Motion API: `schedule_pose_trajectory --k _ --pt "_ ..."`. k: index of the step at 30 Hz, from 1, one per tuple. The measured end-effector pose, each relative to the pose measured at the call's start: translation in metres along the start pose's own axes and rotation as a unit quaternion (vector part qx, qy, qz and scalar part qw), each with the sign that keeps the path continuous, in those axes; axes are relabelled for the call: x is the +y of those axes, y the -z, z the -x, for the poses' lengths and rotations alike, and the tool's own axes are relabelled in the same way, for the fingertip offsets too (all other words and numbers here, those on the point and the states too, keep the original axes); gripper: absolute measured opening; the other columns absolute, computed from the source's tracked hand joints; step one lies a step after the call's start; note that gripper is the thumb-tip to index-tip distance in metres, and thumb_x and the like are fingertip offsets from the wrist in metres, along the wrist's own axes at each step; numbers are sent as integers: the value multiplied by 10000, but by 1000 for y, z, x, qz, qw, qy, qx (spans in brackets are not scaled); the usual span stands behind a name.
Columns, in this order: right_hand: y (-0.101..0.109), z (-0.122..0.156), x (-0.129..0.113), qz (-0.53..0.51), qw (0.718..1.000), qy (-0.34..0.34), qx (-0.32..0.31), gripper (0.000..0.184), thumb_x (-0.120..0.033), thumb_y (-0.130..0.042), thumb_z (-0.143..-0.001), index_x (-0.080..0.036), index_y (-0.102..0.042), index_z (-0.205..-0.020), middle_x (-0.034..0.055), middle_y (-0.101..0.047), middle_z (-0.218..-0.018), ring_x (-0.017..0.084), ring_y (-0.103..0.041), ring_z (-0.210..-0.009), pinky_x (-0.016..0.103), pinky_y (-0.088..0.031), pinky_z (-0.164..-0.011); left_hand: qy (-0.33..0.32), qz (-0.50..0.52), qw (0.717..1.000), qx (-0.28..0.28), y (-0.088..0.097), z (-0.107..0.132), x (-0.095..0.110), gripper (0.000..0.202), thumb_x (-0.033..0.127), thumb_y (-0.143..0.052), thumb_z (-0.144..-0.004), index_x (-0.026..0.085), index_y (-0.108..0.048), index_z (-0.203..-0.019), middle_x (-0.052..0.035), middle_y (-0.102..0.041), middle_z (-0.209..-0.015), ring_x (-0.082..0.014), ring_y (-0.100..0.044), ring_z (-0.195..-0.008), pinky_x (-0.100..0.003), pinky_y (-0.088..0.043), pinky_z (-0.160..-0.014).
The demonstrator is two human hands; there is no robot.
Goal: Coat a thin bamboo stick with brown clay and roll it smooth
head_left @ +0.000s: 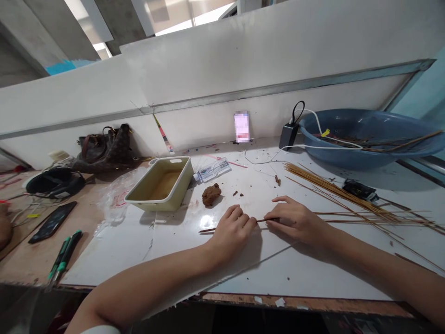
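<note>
A thin stick with a dark brown coating (207, 230) lies almost level across the white tabletop under both my hands. My left hand (235, 231) has its fingers curled over the stick, whose pointed end sticks out to the left. Farther along, my right hand (295, 220) pinches the stick between thumb and fingers, its index finger raised forward. The palm hides part of the stick there. Just beyond my left hand sits a lump of brown clay-like material (211, 195), with small crumbs beside it.
Many thin bamboo sticks (321, 184) lie at right, below a blue basin (368, 157). A cream tub (163, 205) with brownish content stands left. Behind are a lit phone (242, 127) and black power bank (288, 136). Green-black tools (65, 255) and a bag (106, 150) lie far left.
</note>
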State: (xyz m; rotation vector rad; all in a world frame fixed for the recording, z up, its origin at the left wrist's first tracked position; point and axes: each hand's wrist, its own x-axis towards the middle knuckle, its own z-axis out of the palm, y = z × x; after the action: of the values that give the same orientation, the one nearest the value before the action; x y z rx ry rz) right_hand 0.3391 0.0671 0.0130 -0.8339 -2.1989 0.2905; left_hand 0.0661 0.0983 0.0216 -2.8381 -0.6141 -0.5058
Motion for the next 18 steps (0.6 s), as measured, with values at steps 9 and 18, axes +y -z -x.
schedule_pose_trajectory --k 9,18 --pt "2 -2 -1 8 1000 -13 9 127 -225 -700 -1072 -271 -797 -1141 -2 -858 -932 186 -774 -743 538 -537 -1112 -3 -6 1000 25 -5 1 -4 201 79 -566 -1056 155 -748 -1014 -57 -705 -859 -249 -581 -877 -409 -515 -944" --pt "22 2 24 18 1000 1 -5 116 -263 -727 -1065 -291 -823 -1124 -10 -860 -943 185 -763 -719 526 -550 -1134 13 -10 999 38 -7 2 -8 178 67 -603 -1012 153 -752 -966 -70 -690 -813 -260 -574 -859 -422 -529 -890"
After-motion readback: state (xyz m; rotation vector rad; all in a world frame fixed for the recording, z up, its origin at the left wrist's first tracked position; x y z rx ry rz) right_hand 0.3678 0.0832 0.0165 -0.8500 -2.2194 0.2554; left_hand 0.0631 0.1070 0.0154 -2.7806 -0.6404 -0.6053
